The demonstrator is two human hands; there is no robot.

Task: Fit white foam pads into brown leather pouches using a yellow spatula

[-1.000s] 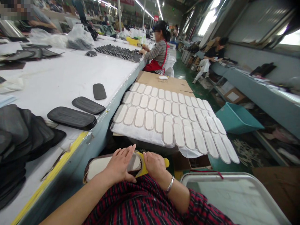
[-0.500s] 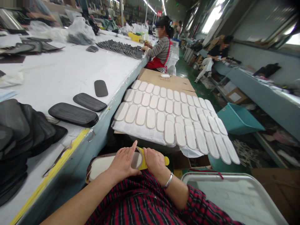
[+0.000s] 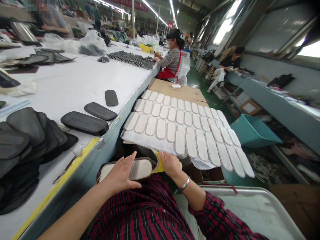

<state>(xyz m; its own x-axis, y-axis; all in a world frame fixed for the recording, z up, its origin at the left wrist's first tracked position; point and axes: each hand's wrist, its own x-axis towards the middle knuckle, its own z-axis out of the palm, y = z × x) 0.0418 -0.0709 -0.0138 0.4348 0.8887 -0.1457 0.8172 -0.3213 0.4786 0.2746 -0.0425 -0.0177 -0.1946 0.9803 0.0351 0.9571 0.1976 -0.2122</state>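
Note:
A long, rounded piece with a pale top and dark edge (image 3: 142,168) lies in front of my body, beside the table. My left hand (image 3: 122,171) rests across its middle, fingers spread. My right hand (image 3: 170,164) is wrapped round the handle of a yellow tool (image 3: 158,162), whose curved front edge is at the right end of the pale piece. Rows of pale oval pieces (image 3: 180,116) lie on a cloth-covered board just beyond my hands.
Black oval pads (image 3: 85,122) lie on the white table (image 3: 67,80), with a dark pile (image 3: 25,133) at left. A teal bin (image 3: 255,131) and a metal-rimmed tray (image 3: 257,189) are at right. One person (image 3: 172,60) works ahead.
My right hand has moved right with the yellow tool, leaving more of the pale piece's right end in sight. My left hand has shifted slightly left. The view has tilted a little.

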